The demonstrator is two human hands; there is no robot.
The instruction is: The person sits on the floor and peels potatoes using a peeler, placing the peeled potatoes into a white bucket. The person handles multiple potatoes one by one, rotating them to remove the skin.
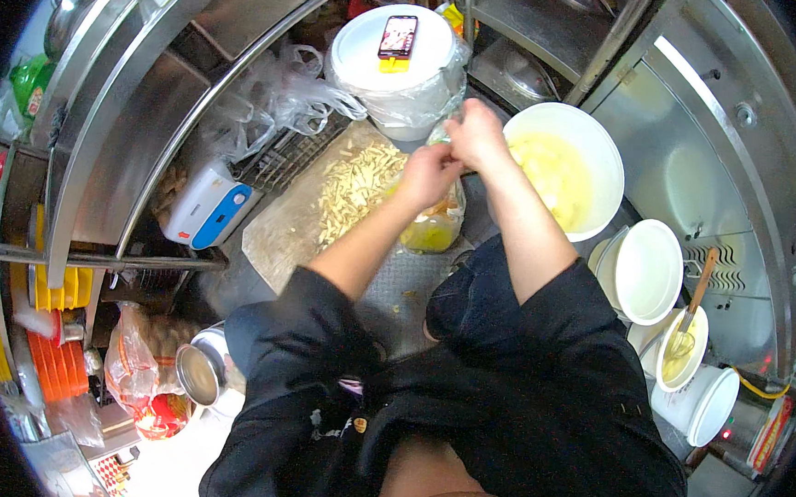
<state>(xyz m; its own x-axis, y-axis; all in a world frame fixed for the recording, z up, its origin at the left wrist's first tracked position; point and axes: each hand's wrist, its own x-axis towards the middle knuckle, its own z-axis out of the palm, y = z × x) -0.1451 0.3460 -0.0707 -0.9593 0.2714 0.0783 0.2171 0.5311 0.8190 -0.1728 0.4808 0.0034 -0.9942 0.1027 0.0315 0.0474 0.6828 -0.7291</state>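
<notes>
My left hand (429, 174) and my right hand (478, 135) meet in front of me, their fingers bent close together and slightly blurred. What lies between the fingers is hidden. Below them sits a clear plastic container (444, 232) with yellow and orange bits inside, partly covered by my left hand. Pale cut strips, like potato (350, 186), are heaped on a worn board (281, 240) left of my left forearm. Right beside my right forearm stands a large white bucket (602, 152) holding pale yellow pieces in cloudy liquid (556, 169).
A lidded white bucket (357, 45) with a phone (399, 37) on top stands ahead. Plastic bags (291, 89) lie over a black crate (294, 148), near a white-and-blue device (210, 208). Several white tubs (649, 273) line the right side, below a steel cabinet (682, 144). Metal shelving (171, 129) rises left.
</notes>
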